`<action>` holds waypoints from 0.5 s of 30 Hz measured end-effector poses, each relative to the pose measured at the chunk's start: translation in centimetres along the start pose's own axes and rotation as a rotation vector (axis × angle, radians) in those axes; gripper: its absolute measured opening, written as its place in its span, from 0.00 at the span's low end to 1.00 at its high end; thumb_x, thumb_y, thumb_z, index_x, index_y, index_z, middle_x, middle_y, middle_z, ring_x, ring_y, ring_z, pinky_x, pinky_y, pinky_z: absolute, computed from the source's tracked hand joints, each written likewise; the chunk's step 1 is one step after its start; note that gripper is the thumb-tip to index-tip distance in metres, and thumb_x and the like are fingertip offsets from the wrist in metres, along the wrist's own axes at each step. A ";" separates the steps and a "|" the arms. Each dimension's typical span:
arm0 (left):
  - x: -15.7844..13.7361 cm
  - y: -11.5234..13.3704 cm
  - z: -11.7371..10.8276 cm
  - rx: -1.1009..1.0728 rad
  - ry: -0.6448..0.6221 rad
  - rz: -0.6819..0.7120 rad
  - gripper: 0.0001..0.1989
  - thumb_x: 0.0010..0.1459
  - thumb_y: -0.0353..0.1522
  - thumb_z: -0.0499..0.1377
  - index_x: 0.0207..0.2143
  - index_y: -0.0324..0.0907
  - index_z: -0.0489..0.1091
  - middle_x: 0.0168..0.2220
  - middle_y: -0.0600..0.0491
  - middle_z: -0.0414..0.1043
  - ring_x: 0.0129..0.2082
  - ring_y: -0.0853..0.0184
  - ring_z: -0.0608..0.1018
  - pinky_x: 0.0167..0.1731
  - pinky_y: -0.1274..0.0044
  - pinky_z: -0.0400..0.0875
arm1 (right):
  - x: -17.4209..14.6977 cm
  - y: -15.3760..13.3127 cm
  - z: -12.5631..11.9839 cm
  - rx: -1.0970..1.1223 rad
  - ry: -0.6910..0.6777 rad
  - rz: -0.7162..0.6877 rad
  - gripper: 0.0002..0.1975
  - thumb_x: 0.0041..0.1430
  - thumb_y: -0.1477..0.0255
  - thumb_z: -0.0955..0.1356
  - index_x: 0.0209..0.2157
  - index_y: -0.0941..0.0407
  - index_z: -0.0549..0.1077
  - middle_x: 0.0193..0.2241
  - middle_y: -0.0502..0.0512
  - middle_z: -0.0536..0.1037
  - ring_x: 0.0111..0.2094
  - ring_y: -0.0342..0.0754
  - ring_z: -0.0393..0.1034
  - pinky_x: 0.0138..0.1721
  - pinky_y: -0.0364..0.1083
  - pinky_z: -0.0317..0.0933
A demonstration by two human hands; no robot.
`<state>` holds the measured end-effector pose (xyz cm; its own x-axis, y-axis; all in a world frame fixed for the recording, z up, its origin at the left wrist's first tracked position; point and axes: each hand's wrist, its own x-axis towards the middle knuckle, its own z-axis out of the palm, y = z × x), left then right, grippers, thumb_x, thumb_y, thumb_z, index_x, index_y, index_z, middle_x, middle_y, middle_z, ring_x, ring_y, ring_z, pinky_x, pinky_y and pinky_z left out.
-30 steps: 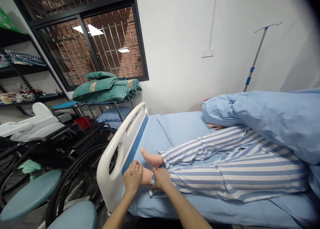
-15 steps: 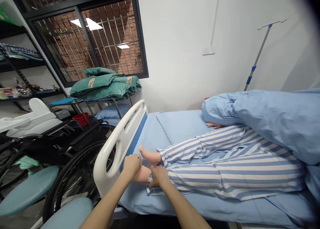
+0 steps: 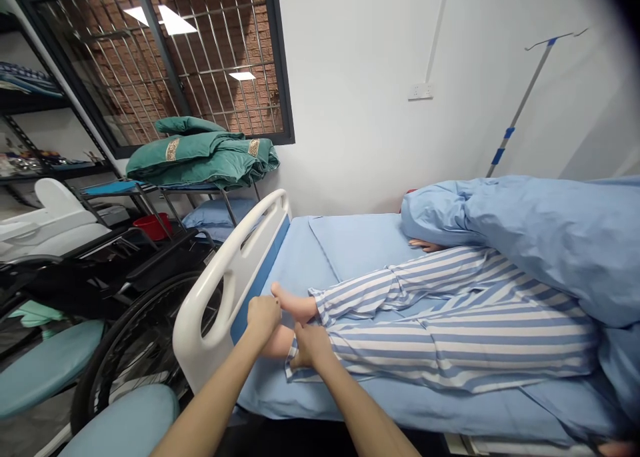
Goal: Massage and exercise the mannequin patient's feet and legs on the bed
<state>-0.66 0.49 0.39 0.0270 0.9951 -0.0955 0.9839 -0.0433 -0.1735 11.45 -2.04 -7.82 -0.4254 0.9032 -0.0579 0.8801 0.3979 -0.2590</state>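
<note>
A figure in blue-and-white striped trousers [image 3: 400,344] lies on the bed, legs toward the white footboard. My left hand [image 3: 263,318] is closed round the front of the near foot [image 3: 279,342], hiding its toes. Around the ankle of that same leg, at the trouser cuff, wraps my right hand [image 3: 311,347]. The far foot [image 3: 296,304] rests bare beside my hands, toes up. A blue quilt [image 3: 530,244] covers the upper body, and part of a hand [image 3: 425,245] shows at its edge.
The white footboard [image 3: 230,284] rises just left of my hands. Beyond it stand a wheelchair [image 3: 125,350] and teal stools [image 3: 125,424]. Folded green quilts [image 3: 205,154] are stacked below the barred window. An IV pole [image 3: 523,104] stands by the wall.
The view has tilted and shifted a little, so the window sits higher in it. Both hands keep their hold on the near foot and ankle, with little visible movement.
</note>
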 end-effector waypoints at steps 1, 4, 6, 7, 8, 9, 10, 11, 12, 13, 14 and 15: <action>-0.2 0.0 -0.1 -0.002 0.016 -0.006 0.16 0.53 0.28 0.46 0.34 0.34 0.73 0.32 0.37 0.73 0.37 0.56 0.74 0.36 0.69 0.65 | -0.1 0.0 -0.1 0.002 -0.002 0.004 0.35 0.29 0.59 0.72 0.42 0.59 0.65 0.38 0.63 0.74 0.35 0.59 0.71 0.33 0.53 0.65; -0.8 0.0 -0.4 0.000 0.064 -0.030 0.17 0.54 0.30 0.46 0.36 0.34 0.73 0.33 0.37 0.73 0.37 0.56 0.74 0.35 0.70 0.65 | -0.2 -0.1 -0.2 0.008 -0.001 0.004 0.34 0.30 0.59 0.72 0.42 0.58 0.65 0.38 0.63 0.74 0.35 0.58 0.71 0.34 0.52 0.65; -1.2 0.1 -0.4 -0.006 0.099 -0.048 0.18 0.55 0.31 0.45 0.36 0.34 0.73 0.33 0.37 0.72 0.36 0.56 0.74 0.34 0.71 0.65 | -0.2 -0.1 -0.1 0.009 0.000 0.003 0.35 0.29 0.59 0.72 0.42 0.58 0.64 0.38 0.63 0.74 0.35 0.58 0.71 0.33 0.52 0.65; -1.4 0.1 -0.3 -0.012 0.124 -0.063 0.18 0.55 0.32 0.44 0.35 0.34 0.73 0.33 0.37 0.73 0.35 0.56 0.75 0.33 0.71 0.64 | -0.2 -0.1 0.0 0.010 0.001 0.004 0.36 0.29 0.58 0.72 0.43 0.59 0.64 0.38 0.63 0.74 0.35 0.58 0.71 0.34 0.52 0.65; -1.6 0.0 -0.1 -0.019 0.156 -0.083 0.19 0.55 0.33 0.44 0.34 0.34 0.72 0.32 0.38 0.73 0.34 0.56 0.75 0.32 0.71 0.64 | -0.2 -0.1 0.0 0.012 0.002 0.005 0.37 0.28 0.58 0.73 0.43 0.59 0.64 0.38 0.63 0.74 0.35 0.58 0.71 0.34 0.52 0.65; -1.8 0.0 0.2 -0.026 0.192 -0.107 0.20 0.55 0.34 0.43 0.34 0.34 0.72 0.32 0.38 0.73 0.33 0.56 0.75 0.31 0.71 0.64 | -0.2 -0.1 0.0 0.012 0.005 0.006 0.37 0.28 0.58 0.73 0.43 0.59 0.64 0.38 0.63 0.74 0.35 0.58 0.71 0.34 0.52 0.65; -2.1 -0.1 0.5 -0.034 0.231 -0.134 0.20 0.56 0.35 0.43 0.33 0.34 0.72 0.31 0.39 0.73 0.32 0.56 0.75 0.30 0.71 0.63 | -0.2 -0.1 0.0 0.012 0.009 0.006 0.37 0.28 0.58 0.73 0.43 0.59 0.65 0.38 0.63 0.74 0.35 0.58 0.71 0.34 0.52 0.65; -2.3 -0.1 0.9 -0.043 0.270 -0.158 0.19 0.56 0.35 0.43 0.33 0.35 0.72 0.30 0.41 0.73 0.31 0.57 0.75 0.29 0.72 0.63 | -0.2 -0.1 -0.1 0.012 0.010 0.003 0.37 0.28 0.58 0.73 0.43 0.59 0.65 0.38 0.62 0.74 0.35 0.58 0.71 0.34 0.52 0.65; -2.6 -0.2 1.3 -0.053 0.309 -0.176 0.19 0.56 0.35 0.43 0.32 0.36 0.71 0.30 0.43 0.73 0.31 0.58 0.75 0.28 0.73 0.62 | -0.3 -0.2 -0.2 0.010 0.008 0.002 0.36 0.29 0.58 0.73 0.43 0.59 0.65 0.38 0.62 0.74 0.35 0.58 0.71 0.34 0.52 0.65; -3.0 -0.3 1.8 -0.070 0.350 -0.193 0.17 0.55 0.35 0.43 0.32 0.38 0.70 0.30 0.45 0.73 0.30 0.59 0.74 0.27 0.74 0.61 | -0.4 -0.2 -0.3 0.008 0.005 0.001 0.36 0.29 0.58 0.73 0.42 0.59 0.65 0.38 0.62 0.74 0.35 0.58 0.71 0.34 0.52 0.65; -3.4 -0.3 2.3 -0.093 0.393 -0.209 0.16 0.55 0.34 0.44 0.31 0.39 0.69 0.30 0.47 0.73 0.30 0.61 0.74 0.26 0.75 0.61 | -0.4 -0.2 -0.4 0.006 0.001 0.003 0.36 0.29 0.58 0.73 0.42 0.59 0.65 0.38 0.62 0.74 0.35 0.58 0.71 0.34 0.52 0.65; -3.8 -0.4 2.8 -0.121 0.439 -0.220 0.14 0.55 0.33 0.44 0.29 0.40 0.68 0.30 0.49 0.72 0.30 0.63 0.74 0.26 0.76 0.60 | -0.5 -0.2 -0.5 0.003 -0.001 0.005 0.36 0.29 0.58 0.73 0.42 0.59 0.65 0.38 0.62 0.74 0.35 0.58 0.71 0.34 0.52 0.65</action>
<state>-1.70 -3.51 -1.96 -0.1368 0.9245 0.3559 0.9874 0.1560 -0.0256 11.58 -2.49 -7.28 -0.4211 0.9050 -0.0598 0.8816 0.3929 -0.2616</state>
